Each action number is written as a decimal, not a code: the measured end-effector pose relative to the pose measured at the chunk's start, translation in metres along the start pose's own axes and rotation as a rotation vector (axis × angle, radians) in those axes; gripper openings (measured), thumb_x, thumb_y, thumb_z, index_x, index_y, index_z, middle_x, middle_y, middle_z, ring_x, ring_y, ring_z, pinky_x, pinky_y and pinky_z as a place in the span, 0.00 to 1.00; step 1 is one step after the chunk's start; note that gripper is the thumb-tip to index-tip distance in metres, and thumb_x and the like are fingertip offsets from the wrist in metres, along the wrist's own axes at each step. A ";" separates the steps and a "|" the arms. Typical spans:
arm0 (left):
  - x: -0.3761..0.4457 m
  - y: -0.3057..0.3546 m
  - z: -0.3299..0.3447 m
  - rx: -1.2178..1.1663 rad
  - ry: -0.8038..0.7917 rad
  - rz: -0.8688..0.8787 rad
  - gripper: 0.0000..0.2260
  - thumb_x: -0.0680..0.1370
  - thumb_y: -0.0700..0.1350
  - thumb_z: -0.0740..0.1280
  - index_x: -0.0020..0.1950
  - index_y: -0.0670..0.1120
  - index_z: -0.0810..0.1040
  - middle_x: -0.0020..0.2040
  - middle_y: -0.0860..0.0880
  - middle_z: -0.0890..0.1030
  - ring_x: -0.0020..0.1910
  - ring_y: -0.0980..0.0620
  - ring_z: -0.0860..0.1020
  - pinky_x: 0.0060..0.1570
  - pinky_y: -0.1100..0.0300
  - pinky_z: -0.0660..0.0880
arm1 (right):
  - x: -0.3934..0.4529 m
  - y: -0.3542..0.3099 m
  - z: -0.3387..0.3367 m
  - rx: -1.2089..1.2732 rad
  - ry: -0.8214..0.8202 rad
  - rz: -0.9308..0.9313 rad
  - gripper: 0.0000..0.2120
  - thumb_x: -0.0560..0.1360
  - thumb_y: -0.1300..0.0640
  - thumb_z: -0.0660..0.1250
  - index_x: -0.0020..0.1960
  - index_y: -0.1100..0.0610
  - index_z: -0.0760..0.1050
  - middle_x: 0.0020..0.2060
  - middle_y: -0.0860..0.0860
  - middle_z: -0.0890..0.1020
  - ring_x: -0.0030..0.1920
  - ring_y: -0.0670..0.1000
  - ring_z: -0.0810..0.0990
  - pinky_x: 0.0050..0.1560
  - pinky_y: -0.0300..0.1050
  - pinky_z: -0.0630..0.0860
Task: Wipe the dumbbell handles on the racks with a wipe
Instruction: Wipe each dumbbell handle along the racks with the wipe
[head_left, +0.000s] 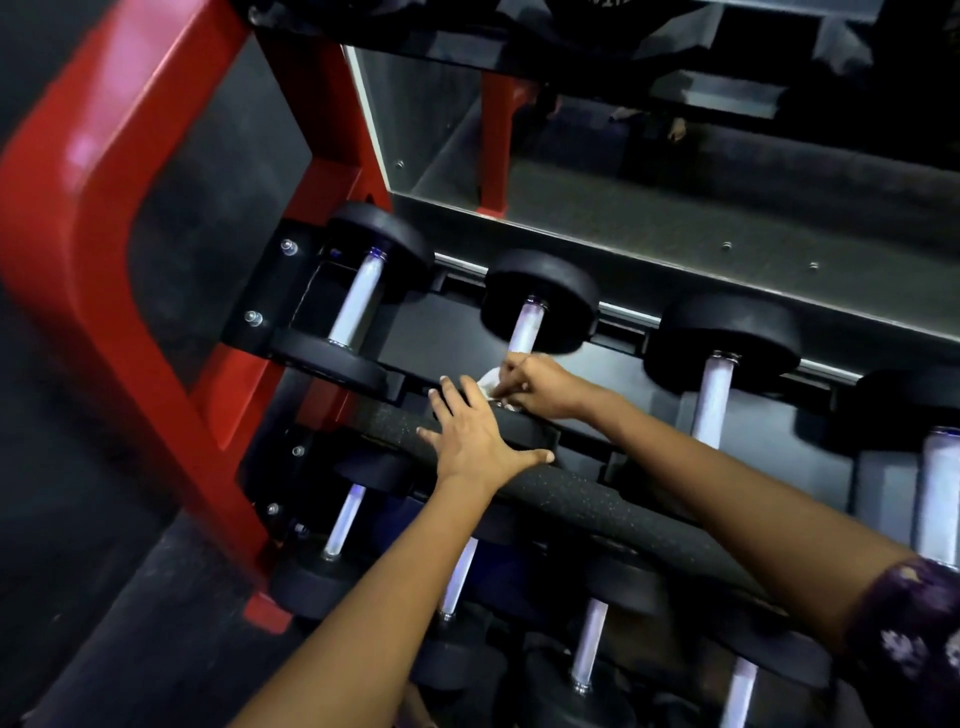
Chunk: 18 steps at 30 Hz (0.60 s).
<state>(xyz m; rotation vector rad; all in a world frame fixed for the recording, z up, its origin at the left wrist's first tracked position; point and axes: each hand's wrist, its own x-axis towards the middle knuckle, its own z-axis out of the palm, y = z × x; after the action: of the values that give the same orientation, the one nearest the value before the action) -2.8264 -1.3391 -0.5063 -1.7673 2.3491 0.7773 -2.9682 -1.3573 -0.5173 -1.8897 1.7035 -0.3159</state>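
Wipe (491, 378) bunched under right hand (540, 387) fingers (511, 366) on dumbbell handle (525, 327).

A mirror (649, 171) runs along the wall behind the upper shelf, its pale edge slanting down to the right, with small screws near its lower border. It reflects a red post and dark flooring. The floor (67, 597) at lower left is dark and matte. The room is dim; soft highlights fall on the glossy red frame (78, 208) at left.
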 end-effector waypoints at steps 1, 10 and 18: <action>0.000 -0.001 0.000 -0.027 -0.007 0.009 0.62 0.61 0.69 0.74 0.78 0.39 0.43 0.79 0.40 0.45 0.78 0.40 0.44 0.70 0.34 0.55 | -0.001 0.002 -0.004 0.022 -0.024 0.033 0.11 0.72 0.68 0.66 0.53 0.62 0.82 0.44 0.56 0.78 0.45 0.52 0.76 0.41 0.30 0.64; -0.001 0.002 0.000 0.001 0.023 -0.016 0.62 0.63 0.69 0.74 0.77 0.38 0.40 0.79 0.39 0.46 0.78 0.40 0.45 0.73 0.39 0.51 | 0.007 -0.012 -0.002 0.045 -0.012 0.061 0.09 0.70 0.68 0.67 0.48 0.62 0.83 0.43 0.58 0.84 0.47 0.53 0.80 0.41 0.29 0.67; -0.001 0.002 0.000 -0.001 0.051 -0.012 0.61 0.63 0.68 0.74 0.77 0.37 0.43 0.78 0.38 0.47 0.78 0.39 0.46 0.75 0.43 0.49 | 0.015 -0.025 0.000 0.076 -0.025 0.111 0.11 0.70 0.69 0.65 0.50 0.63 0.82 0.46 0.58 0.84 0.47 0.50 0.79 0.38 0.27 0.64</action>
<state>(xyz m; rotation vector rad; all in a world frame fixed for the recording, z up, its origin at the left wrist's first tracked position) -2.8278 -1.3374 -0.5054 -1.8210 2.3681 0.7407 -2.9451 -1.3708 -0.5065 -1.7309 1.7468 -0.3079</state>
